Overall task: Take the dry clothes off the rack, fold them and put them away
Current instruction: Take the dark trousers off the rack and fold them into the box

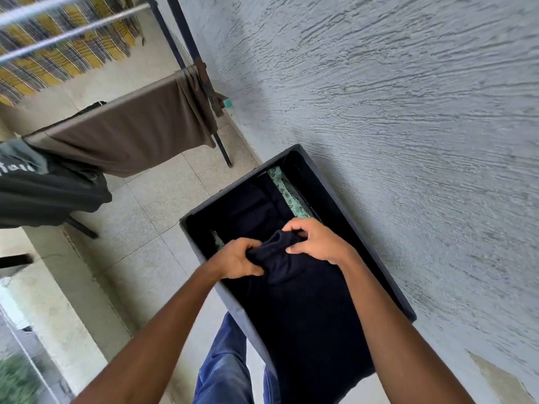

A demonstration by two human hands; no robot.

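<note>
A dark navy garment (pixel 303 304) hangs from both my hands over a dark fabric box (pixel 344 205) that stands against the wall. My left hand (pixel 239 259) and my right hand (pixel 318 242) each grip its bunched top edge, close together. Inside the box lie dark folded clothes and a green leaf-patterned cloth (pixel 287 192). On the drying rack (pixel 186 33) at upper left hang a brown cloth (pixel 128 132), a black garment with white lettering (pixel 43 191) and a yellow checked cloth (pixel 58 51).
A rough grey plastered wall (pixel 408 112) fills the right side. The floor is pale tile (pixel 151 223). My blue-jeaned legs (pixel 230 363) show below the box. A low ledge (pixel 58 310) runs along the left.
</note>
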